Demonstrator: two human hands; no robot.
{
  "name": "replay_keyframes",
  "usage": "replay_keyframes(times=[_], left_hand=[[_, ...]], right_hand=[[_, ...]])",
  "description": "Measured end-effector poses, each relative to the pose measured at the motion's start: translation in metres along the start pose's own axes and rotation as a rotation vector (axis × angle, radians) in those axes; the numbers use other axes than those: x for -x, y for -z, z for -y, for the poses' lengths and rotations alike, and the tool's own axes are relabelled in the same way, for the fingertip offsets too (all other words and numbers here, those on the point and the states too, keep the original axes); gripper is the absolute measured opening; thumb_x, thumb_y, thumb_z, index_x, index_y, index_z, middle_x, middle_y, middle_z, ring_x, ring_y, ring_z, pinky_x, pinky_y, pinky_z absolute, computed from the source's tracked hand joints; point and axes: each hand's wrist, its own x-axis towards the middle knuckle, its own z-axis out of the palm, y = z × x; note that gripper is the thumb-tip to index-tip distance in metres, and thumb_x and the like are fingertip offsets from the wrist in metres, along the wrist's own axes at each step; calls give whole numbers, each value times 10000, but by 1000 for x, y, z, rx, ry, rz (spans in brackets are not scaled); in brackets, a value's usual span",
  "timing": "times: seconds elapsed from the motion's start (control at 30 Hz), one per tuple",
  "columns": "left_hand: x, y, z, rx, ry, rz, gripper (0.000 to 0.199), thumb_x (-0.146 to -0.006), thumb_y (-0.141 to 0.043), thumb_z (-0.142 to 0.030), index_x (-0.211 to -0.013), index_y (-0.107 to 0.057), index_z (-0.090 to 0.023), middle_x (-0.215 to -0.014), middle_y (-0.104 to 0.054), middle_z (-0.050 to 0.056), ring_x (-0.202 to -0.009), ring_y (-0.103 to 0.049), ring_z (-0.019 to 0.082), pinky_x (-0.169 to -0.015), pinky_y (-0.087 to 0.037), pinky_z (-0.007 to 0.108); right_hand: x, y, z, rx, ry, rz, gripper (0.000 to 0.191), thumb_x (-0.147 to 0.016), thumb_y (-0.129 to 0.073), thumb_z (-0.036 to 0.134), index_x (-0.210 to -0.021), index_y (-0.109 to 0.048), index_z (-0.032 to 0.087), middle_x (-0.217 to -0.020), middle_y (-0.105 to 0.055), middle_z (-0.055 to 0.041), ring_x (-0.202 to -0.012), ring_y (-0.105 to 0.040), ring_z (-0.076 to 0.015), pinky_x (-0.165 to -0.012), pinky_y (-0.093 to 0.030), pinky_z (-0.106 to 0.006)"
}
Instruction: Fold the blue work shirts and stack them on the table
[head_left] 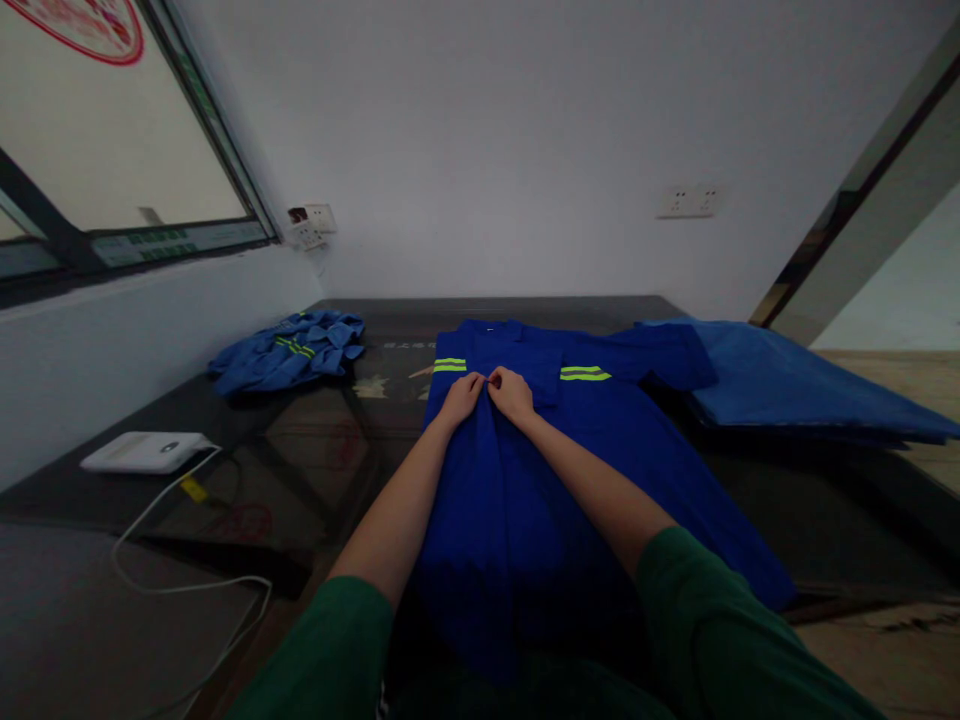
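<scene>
Pinching the blue garment [529,490] (with both hands [513,396]).

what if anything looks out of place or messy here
The lighter-blue garment at the back left of the table stands out: it lies bunched up, whereas the deep-blue work garment is spread out. I see no spill.

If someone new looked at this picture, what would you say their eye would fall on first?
Probably the deep-blue garment with bright yellow-green stripes, spread over the middle of the dark table, where the left hand and right hand pinch its front. Next, perhaps, the crumpled lighter-blue garment at the far left, and the white device nearer the viewer on that side.
</scene>
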Motion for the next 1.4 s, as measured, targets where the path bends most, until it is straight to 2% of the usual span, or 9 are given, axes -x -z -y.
replay_keyframes(times=[0.23, 0.43, 0.6, 0.7, 0.8, 0.93, 1.1, 1.3, 1.4], left_hand=[[-1, -3, 0, -82, 7, 7, 256, -958, -399, -226, -784, -580, -178, -832, -655, 36, -793, -593, 164, -760, -449, 269], [-1, -5, -4, -156, 16, 3, 244, -968, -381, -226, -830, -579, -187, -877, -648, 41, -819, -584, 164, -769, -434, 276], [2, -4, -9, -243, 22, 22, 243, -976, -375, -236, -852, -580, -193, -916, -653, 56, -886, -588, 187, -785, -429, 287], [3, -4, -12, -294, 24, 34, 250, -982, -363, -238, -878, -585, -191, -955, -654, 71, -918, -585, 201, -793, -429, 297], [4, -4, -14, -343, 28, 42, 253, -987, -358, -254, -909, -590, -192, -973, -650, 80, -934, -582, 210, -802, -430, 305], [5, -5, -18, -403, 22, 49, 242, -989, -363, -281, -952, -588, -198, -1009, -639, 87, -978, -571, 224, -824, -433, 319], [9, -10, -24, -463, 27, 44, 255, -989, -349, -293, -1014, -582, -193, -1074, -612, 118, -1038, -543, 256, -850, -446, 352], [9, -17, -24, -491, 50, 13, 270, -965, -395, -259, -1144, -561, -142, -1253, -540, 172, -1193, -486, 273, -962, -424, 381], [9, -18, -20, -478, 50, 41, 365, -971, -377, -255, -1297, -491, -139, -1422, -448, 165, -1343, -379, 260, -1094, -318, 408]], right_hand=[[1, 1, -4, 19, 16, 81, 198, -850, -510, 260, -948, -674, 208, -962, -719, -53, -895, -652, -187, -735, -471, -256], [-1, 0, -12, 38, 58, 133, 195, -772, -590, 173, -926, -709, 191, -1041, -712, -66, -966, -643, -186, -812, -475, -260], [-8, -5, -19, 12, 95, 202, 217, -759, -613, 133, -932, -728, 195, -968, -741, -23, -887, -672, -153, -775, -488, -228], [-10, -1, -23, 5, 163, 255, 223, -749, -648, 118, -940, -744, 182, -937, -748, -21, -844, -676, -141, -747, -487, -203], [-7, 7, -27, 22, 267, 284, 208, -762, -659, 116, -933, -760, 178, -944, -743, -37, -903, -660, -157, -825, -472, -224], [7, 17, -32, 65, 392, 286, 240, -817, -623, 124, -1015, -750, 170, -1092, -694, -92, -1057, -600, -188, -983, -401, -295], [24, 25, -37, 182, 533, 281, 314, -880, -534, 124, -1148, -695, 154, -1219, -632, -131, -1134, -562, -215, -1030, -378, -351], [30, 36, -40, 151, 447, 266, 336, -892, -493, 114, -1162, -685, 172, -1238, -646, -79, -1147, -580, -200, -1017, -403, -304], [29, 37, -37, 137, 364, 186, 330, -919, -464, 142, -1175, -670, 170, -1224, -656, -76, -1145, -587, -193, -1012, -410, -299]])
